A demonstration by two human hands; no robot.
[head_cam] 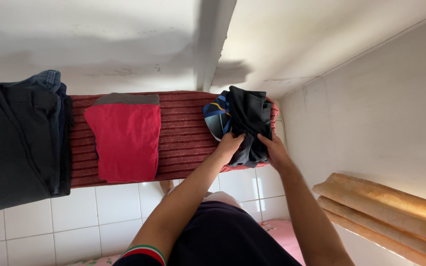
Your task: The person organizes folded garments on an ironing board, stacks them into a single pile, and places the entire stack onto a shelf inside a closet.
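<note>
A dark grey and black garment (248, 118) lies bunched at the right end of a red ribbed mat (183, 133). My left hand (229, 145) grips its lower left edge. My right hand (273, 150) holds its lower right edge. Under it peeks a blue patterned cloth (215, 116) with yellow and white stripes. Both forearms reach up from the bottom of the view.
A folded red shirt (126, 140) on a grey piece lies mid-mat. A stack of dark trousers and jeans (18, 138) sits at the left. White tiled floor (80, 216) lies below. Rolled tan mats (385, 212) lean at the right by a white wall (371, 118).
</note>
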